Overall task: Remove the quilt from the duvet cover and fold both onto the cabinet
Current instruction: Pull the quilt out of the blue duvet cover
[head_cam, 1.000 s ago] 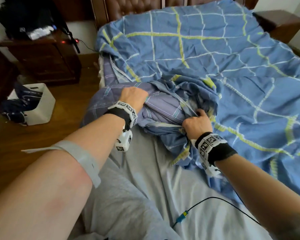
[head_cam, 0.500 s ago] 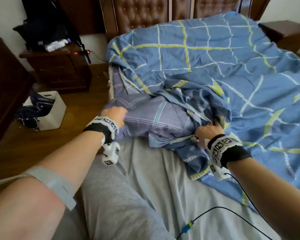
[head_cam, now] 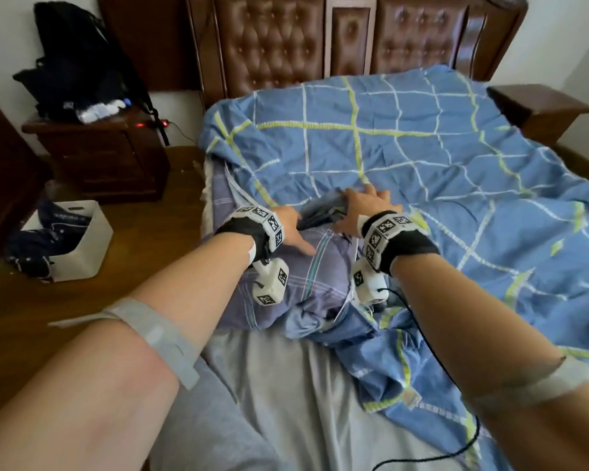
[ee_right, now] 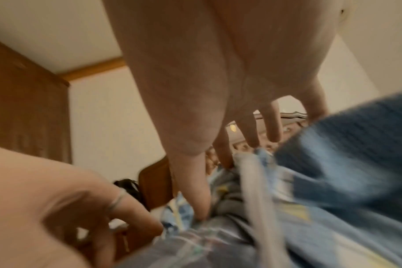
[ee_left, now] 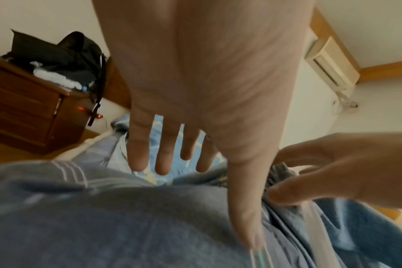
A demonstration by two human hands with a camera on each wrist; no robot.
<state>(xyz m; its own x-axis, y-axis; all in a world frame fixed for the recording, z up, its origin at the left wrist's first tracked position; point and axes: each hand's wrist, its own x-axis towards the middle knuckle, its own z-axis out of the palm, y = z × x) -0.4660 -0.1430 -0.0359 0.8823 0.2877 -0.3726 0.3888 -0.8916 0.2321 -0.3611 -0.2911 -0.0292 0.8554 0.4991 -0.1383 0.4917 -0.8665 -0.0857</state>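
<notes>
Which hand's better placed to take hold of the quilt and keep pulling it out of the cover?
Left, probably. The left hand lies open directly on the exposed purple striped quilt. The right hand reaches to the bunched opening of the blue checked duvet cover, suited to holding that back.

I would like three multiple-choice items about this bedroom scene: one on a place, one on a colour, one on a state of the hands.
1. Where is the white bin?
A. on the floor left of the bed
B. on the bed
C. on the nightstand

2. What colour is the duvet cover?
A. red
B. blue with yellow and white lines
C. plain green

3. How are the left hand and right hand?
A. both fists
B. both open, fingers spread
C. both out of view

Key: 1 A, it stands on the wooden floor; 2 B, the grid shows; 3 B, the wrist views show straight fingers.
</notes>
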